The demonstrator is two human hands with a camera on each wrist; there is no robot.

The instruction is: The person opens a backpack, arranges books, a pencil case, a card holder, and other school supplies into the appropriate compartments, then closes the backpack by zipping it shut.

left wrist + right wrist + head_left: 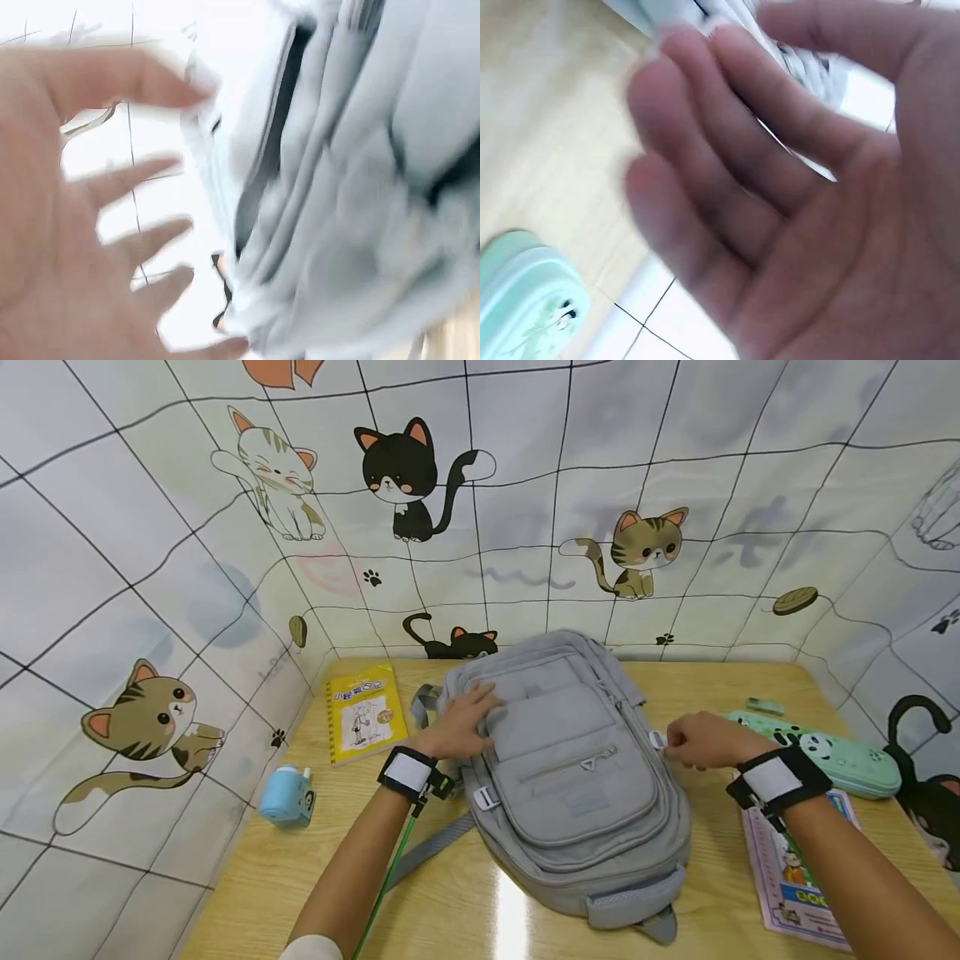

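Counter (720,852) has the grey backpack (566,718) mid-way, top near the far edge. Left grip (460,724) is spread, holding nothing; right grip (703,741) half-curled, can't tell if it's pinching the nearby white buckle (657,740). Bracing the backpack first probably helps.

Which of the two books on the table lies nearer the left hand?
The yellow spiral-bound book, left of the grey backpack; the pink book lies on the backpack's other side, partly hidden by the right forearm.

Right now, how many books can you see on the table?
2: the yellow spiral-bound book left of the backpack, and the pink book to its right, partly covered by the right forearm. More could be hidden.
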